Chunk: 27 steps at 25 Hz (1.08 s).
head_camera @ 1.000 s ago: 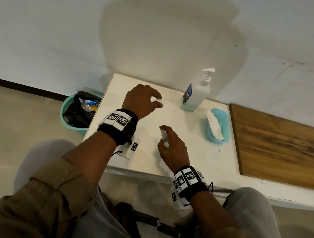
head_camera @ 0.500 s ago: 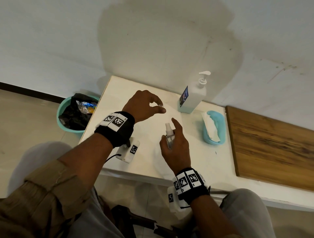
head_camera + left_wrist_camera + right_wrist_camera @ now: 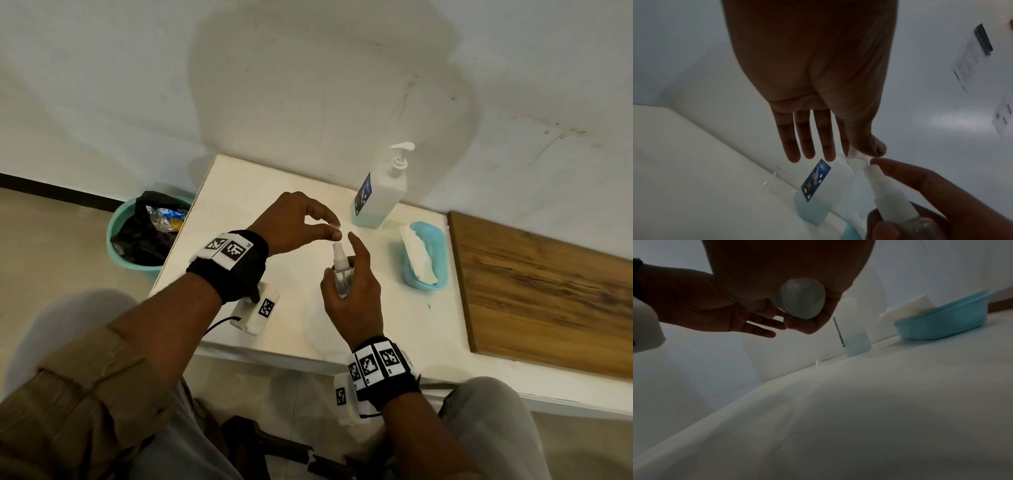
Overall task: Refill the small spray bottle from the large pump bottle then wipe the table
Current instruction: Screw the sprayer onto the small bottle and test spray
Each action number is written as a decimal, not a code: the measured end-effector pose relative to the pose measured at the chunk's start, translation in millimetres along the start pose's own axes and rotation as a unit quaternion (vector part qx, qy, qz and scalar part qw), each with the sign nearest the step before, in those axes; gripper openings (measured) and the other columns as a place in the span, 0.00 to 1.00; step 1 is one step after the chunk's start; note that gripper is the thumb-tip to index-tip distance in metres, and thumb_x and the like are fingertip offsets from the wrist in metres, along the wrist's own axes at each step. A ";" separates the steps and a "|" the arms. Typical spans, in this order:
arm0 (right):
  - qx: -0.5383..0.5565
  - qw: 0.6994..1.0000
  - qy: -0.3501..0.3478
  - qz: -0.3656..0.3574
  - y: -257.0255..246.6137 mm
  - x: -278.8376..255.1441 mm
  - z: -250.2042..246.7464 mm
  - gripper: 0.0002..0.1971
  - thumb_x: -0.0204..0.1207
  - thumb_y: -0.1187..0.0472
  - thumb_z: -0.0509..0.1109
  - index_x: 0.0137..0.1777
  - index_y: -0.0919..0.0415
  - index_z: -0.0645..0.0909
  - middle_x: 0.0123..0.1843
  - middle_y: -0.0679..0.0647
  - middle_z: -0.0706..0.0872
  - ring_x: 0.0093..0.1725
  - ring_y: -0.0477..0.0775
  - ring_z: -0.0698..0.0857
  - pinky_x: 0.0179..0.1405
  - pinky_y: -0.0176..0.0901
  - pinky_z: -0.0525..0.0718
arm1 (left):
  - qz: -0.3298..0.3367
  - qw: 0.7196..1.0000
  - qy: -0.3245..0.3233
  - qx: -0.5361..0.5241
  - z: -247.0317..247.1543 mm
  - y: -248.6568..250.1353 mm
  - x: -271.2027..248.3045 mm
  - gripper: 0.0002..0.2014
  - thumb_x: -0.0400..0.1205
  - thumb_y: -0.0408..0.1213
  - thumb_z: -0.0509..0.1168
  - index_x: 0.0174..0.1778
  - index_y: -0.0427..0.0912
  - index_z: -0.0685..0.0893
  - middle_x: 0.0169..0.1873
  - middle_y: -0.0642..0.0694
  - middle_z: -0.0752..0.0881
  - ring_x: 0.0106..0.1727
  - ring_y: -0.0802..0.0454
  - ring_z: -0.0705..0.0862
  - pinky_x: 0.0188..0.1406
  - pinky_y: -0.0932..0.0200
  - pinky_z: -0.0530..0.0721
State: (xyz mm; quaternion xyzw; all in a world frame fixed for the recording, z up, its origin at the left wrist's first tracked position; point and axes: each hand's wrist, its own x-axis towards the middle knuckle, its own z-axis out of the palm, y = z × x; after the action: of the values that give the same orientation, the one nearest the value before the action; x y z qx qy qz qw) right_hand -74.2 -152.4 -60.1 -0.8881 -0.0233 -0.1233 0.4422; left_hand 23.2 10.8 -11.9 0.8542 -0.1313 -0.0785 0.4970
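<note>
My right hand (image 3: 350, 275) grips the small clear spray bottle (image 3: 339, 262) upright above the white table (image 3: 404, 318), index finger raised beside the white nozzle. In the right wrist view the bottle's round base (image 3: 802, 299) shows under the palm. My left hand (image 3: 333, 229) pinches a small clear cap (image 3: 336, 225) between thumb and index finger, just above and left of the nozzle. The left wrist view shows the cap (image 3: 857, 160) almost touching the nozzle tip (image 3: 871, 168), other fingers straight. The large pump bottle (image 3: 380, 195) stands at the back against the wall, with a little blue liquid in it.
A blue tray (image 3: 440, 270) holding white tissues sits right of the hands. A wooden board (image 3: 548, 291) lies further right. A teal bin (image 3: 116, 246) with a black bag stands on the floor at the left. A small clear pointed piece (image 3: 819, 364) stands near the wall.
My right hand has turned the spray bottle upright and lifted it toward the left hand. The left hand, still pinching the cap, has come close above the nozzle.
</note>
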 end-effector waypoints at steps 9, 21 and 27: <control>0.021 0.999 0.004 -0.036 -6.0 1.8 0.2 0.31 0.79 0.58 0.67 0.81 0.45 0.62 0.65 0.59 0.83 0.56 0.63 0.85 0.58 0.60 0.86 | 0.014 0.999 0.007 -0.048 3.3 7.3 -3.7 0.14 0.72 0.50 0.78 0.49 0.50 0.94 0.49 0.56 0.92 0.53 0.67 0.86 0.52 0.72 0.76; 0.055 0.997 0.023 -0.049 -4.4 3.4 -2.7 0.28 0.77 0.68 0.67 0.76 0.51 0.71 0.70 0.50 0.83 0.60 0.55 0.87 0.60 0.60 0.85 | 0.013 0.998 -0.037 -0.040 15.4 9.7 -7.4 0.10 0.70 0.47 0.80 0.46 0.51 0.95 0.41 0.55 0.93 0.46 0.63 0.89 0.55 0.58 0.87; 0.036 0.998 0.037 -0.041 0.4 1.2 -1.9 0.27 0.77 0.66 0.68 0.74 0.47 0.69 0.61 0.53 0.87 0.50 0.53 0.87 0.55 0.52 0.87 | 0.006 0.999 -0.041 -0.032 19.8 12.3 -7.4 0.11 0.69 0.47 0.81 0.44 0.49 0.95 0.38 0.54 0.93 0.45 0.64 0.89 0.53 0.57 0.87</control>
State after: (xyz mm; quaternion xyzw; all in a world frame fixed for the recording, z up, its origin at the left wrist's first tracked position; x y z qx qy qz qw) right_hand -73.4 -154.3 -59.0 -0.8646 -0.0474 -0.1731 0.4694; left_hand 9.2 -9.2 -10.9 0.8332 -0.1539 -0.1149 0.5186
